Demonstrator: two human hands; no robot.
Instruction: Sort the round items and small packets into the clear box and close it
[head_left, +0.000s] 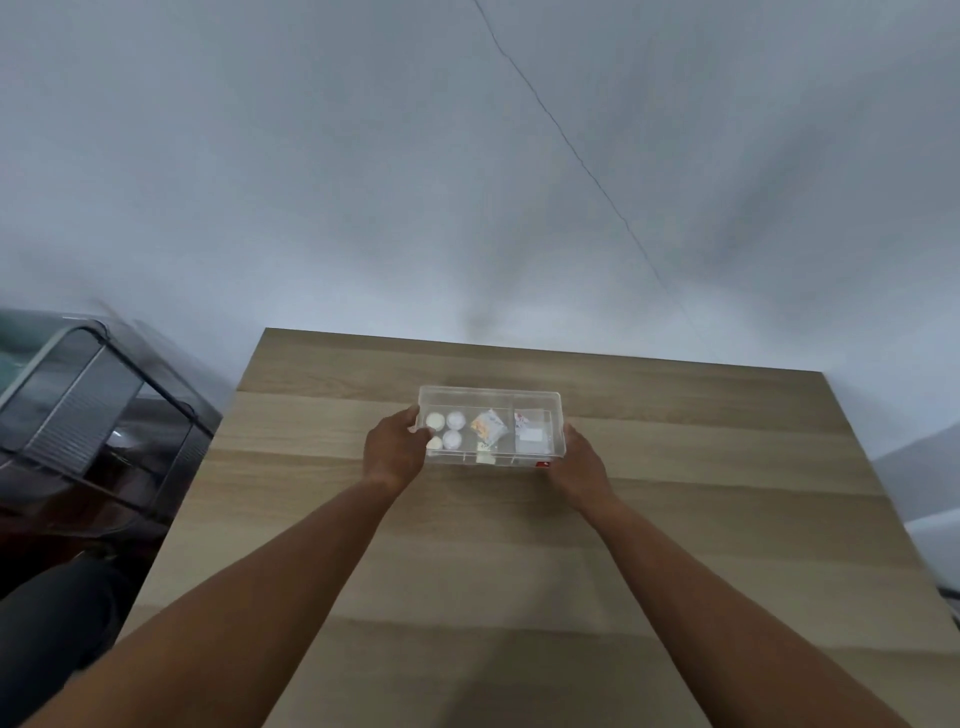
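A clear box (535, 399) sits on the wooden table (675, 493), and I see its contents through the plastic. Several round white items (454, 420) lie in its left compartment. An orange and white packet (487, 427) rests in the middle, and small pale packets (531, 434) fill the right compartment. My left hand (395, 452) grips the box's left end, thumb over the rim. My right hand (582, 462) holds the right end near a small red label (543, 464). Whether a lid is on the box I cannot tell.
A dark glass-fronted cabinet (93, 405) stands to the left of the table, close to its left edge. A pale wall rises behind the table's far edge. A dark trouser leg (52, 613) shows at the lower left.
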